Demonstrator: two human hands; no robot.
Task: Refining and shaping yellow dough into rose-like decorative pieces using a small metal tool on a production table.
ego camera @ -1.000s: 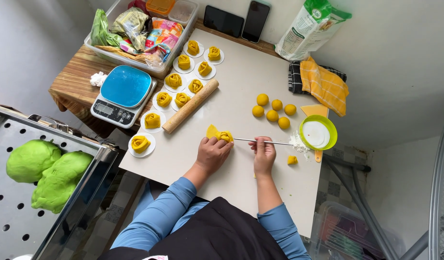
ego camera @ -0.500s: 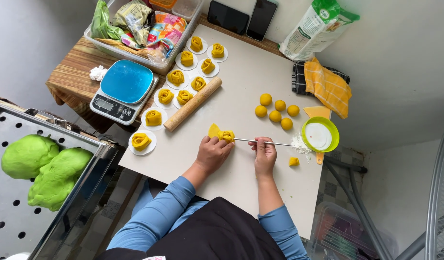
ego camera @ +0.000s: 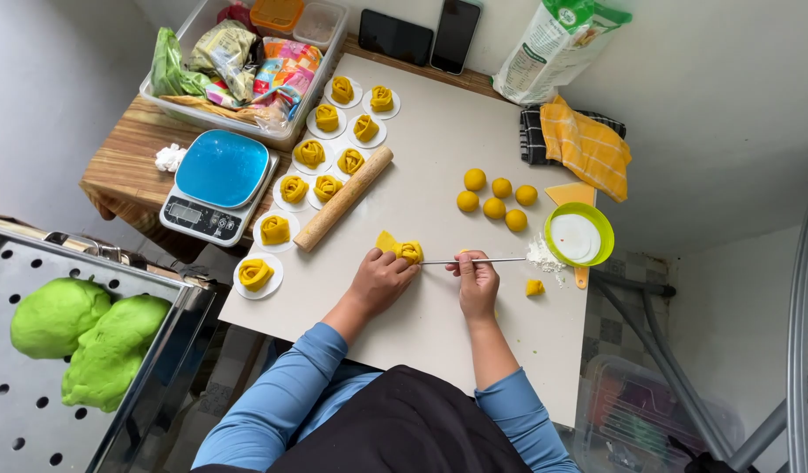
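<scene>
a person in blue sleeves and a dark apron works yellow dough at a pale surface (ego camera: pixel 439 175), seen from above. the left hand (ego camera: pixel 382 278) is curled loosely over a folded dough piece (ego camera: pixel 401 249) near the middle of the surface, fingertips pressing on it, while the right hand (ego camera: pixel 477 278) is closed around a thin metal stick (ego camera: pixel 474 260) that lies level and points its tip into the dough. the piece looks soft and light, likely to dent or tear under a hard pinch, so it is best held gently at its folded edges. five dough balls (ego camera: pixel 496 197) sit just beyond the stick, a small scrap (ego camera: pixel 535 287) near the right hand, and a green bowl of flour (ego camera: pixel 579 235) stands to the right. a wooden rolling pin (ego camera: pixel 344 198) lies at a slant beside shaped dough roses (ego camera: pixel 309 154) on white paper rounds. a blue kitchen scale (ego camera: pixel 218 184) and a clear tub of packets (ego camera: pixel 237 66) stand at the left, above green dough lumps (ego camera: pixel 88 337) on a perforated metal tray (ego camera: pixel 36 420).
</scene>
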